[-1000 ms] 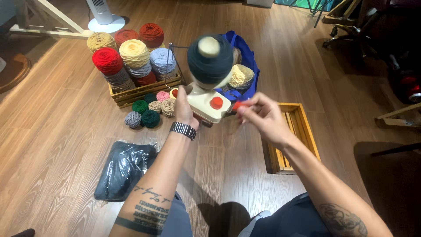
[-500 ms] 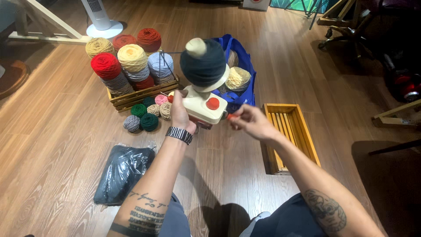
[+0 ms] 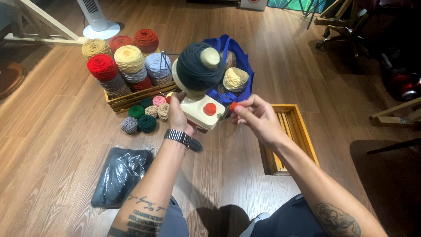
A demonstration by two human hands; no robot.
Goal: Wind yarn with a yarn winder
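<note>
Gripping a cream plastic yarn winder carrying a dark green yarn cake, left hand wraps its body; right hand pinches the red crank knob. Behind: wooden crate of yarn cones, blue fabric bag, loose small balls. Empty slatted crate sits right, black plastic package left, on wood-plank floor.

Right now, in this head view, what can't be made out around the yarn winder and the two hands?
- Winder base: its underside and near side are hidden by the left hand.
- Small red knob: mostly covered by the right hand's fingers; its shape is unclear.
- Blue bag: its contents are largely blocked by the dark yarn cake.
- Wooden crate: its inside is buried under yarn cones.
</note>
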